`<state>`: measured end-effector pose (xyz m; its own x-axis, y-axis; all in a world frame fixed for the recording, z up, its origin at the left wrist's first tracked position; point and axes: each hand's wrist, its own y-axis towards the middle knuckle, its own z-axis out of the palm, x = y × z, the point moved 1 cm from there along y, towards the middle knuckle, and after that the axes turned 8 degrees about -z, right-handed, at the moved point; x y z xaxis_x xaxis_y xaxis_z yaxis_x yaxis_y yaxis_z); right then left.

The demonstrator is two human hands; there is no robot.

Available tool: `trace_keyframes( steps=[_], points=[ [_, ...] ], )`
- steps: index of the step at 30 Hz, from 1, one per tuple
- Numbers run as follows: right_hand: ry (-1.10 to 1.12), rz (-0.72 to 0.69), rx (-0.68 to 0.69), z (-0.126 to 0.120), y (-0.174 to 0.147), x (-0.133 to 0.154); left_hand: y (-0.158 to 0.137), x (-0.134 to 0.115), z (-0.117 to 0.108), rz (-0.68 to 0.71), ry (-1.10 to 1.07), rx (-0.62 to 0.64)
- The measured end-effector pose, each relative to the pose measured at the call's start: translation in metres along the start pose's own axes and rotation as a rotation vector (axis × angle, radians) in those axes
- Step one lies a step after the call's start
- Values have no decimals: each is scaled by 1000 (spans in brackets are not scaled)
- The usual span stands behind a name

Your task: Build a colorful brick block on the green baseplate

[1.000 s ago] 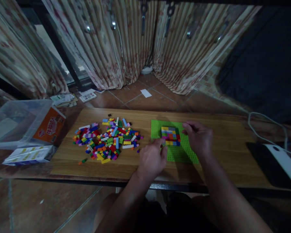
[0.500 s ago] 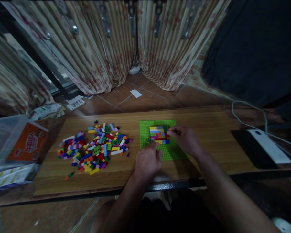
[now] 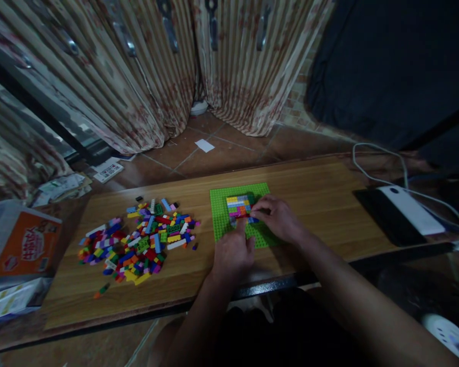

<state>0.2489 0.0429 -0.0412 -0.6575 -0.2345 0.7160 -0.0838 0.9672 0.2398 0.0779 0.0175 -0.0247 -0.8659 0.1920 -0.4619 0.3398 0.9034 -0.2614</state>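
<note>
A flat block of coloured toy bricks (image 3: 238,202) is built on a green baseplate (image 3: 219,204), with yellow, grey, pink, orange, red and blue pieces showing. My left hand (image 3: 233,253) reaches in from the front, its index finger stretched out onto the lower edge of the bricks and its thumb apart; it holds nothing that I can see. At the right side of the block, my right hand (image 3: 278,216) has its thumb and fingertips pinched together against the bricks. A red piece shows beside these fingertips, but whatever lies between them is too small to make out.
A wide pile of loose toy bricks (image 3: 149,239) covers the table's left part. At the right end lies a black and white object (image 3: 409,209) near a white cable (image 3: 382,178). A clear plastic box (image 3: 3,214) and an orange packet (image 3: 28,244) stand at the left.
My right hand's fingertips have moved left along the bricks, closer to my left index finger. My left index finger now reaches farther onto the block. The camera view has shifted and turned slightly.
</note>
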Motion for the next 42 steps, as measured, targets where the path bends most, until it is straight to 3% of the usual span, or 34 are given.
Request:
trace_keyframes(
  steps=[11,17,29,42],
  points=[
    [45,34,-94,-1,-1,-4,5,-4,4,17,74,23],
    [124,185,-228,-5,1,-10,5,-6,3,23,69,22],
    [26,266,-76,0,1,-7,5,-7,3,3,81,48],
    [9,272,-83,4,5,-7,4,-5,6,39,73,29]
  ],
)
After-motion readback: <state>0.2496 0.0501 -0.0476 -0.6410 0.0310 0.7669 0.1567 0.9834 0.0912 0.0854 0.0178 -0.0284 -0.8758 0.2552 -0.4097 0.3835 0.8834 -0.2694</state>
